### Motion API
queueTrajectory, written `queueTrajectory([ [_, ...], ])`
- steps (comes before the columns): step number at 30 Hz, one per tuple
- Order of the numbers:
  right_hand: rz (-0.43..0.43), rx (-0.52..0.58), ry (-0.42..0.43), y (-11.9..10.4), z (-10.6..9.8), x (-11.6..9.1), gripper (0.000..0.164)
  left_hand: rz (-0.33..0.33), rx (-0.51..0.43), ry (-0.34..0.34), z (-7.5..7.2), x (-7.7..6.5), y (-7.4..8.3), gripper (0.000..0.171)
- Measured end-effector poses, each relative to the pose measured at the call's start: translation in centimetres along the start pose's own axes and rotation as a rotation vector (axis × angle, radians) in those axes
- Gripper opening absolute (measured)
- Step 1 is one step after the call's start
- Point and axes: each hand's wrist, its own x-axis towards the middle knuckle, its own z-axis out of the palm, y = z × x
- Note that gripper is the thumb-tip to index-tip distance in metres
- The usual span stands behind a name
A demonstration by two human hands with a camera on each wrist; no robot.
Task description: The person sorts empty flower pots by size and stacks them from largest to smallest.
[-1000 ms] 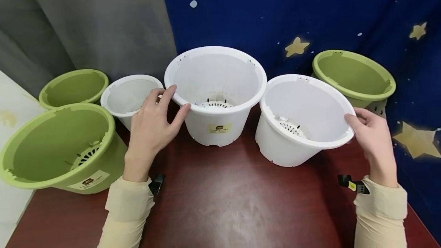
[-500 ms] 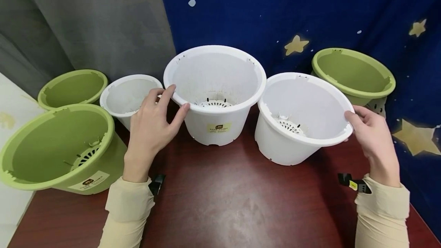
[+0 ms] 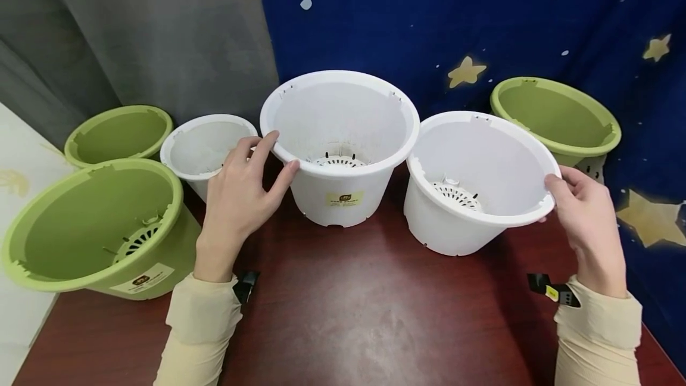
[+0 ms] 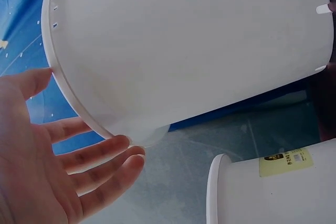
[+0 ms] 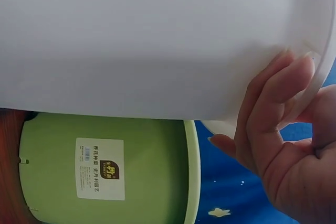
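Note:
In the head view, a large white flowerpot [image 3: 343, 195] with a yellow label stands upright at the middle back. My left hand [image 3: 236, 198] reaches to its near left rim, thumb and fingers spread and fairly straight; in the left wrist view the fingertips [image 4: 122, 141] lie right at the rim. A second white flowerpot [image 3: 455, 228], to the right, is tilted. My right hand [image 3: 589, 219] grips its right rim, thumb on the top and inner edge. The right wrist view shows fingers [image 5: 265, 108] curled beneath that rim, against the outer wall.
At the left are a large green flowerpot [image 3: 171, 255], a smaller green one [image 3: 72, 151] behind it and a small white one [image 3: 199, 181]. Another green flowerpot [image 3: 554, 148] stands at the back right. All are on a dark red table [image 3: 343, 314] before curtains [image 3: 364, 16].
The head view has shifted slightly. Fingertips of my right hand now show under the tilted white flowerpot's rim, and that flowerpot has moved very slightly. My left hand keeps its place at the middle flowerpot.

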Motion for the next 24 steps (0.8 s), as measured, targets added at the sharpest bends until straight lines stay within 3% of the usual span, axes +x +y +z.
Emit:
queueTrajectory([
  [6, 0.012, -0.03, 0.031, -0.1, -0.5, -0.3, 0.047, 0.008, 0.007, -0.009, 0.0, 0.1, -0.1, 0.06],
  [12, 0.034, 0.028, 0.043, -0.3, -0.9, -0.2, 0.045, 0.002, 0.002, -0.008, 0.0, 0.0, -0.1, 0.06],
  [19, 0.032, 0.277, 0.061, -0.3, -1.7, -0.6, 0.021, 0.0, 0.004, -0.009, -0.1, -0.1, -0.1, 0.059],
  [22, 0.011, 0.274, 0.102, -0.3, -1.7, -0.7, 0.019, 0.005, 0.006, -0.006, -0.1, 0.0, -0.1, 0.059],
  [24, 0.009, 0.206, 0.127, -0.4, -1.8, -0.8, 0.024, 0.008, 0.009, -0.005, 0.0, 0.0, -0.1, 0.06],
])
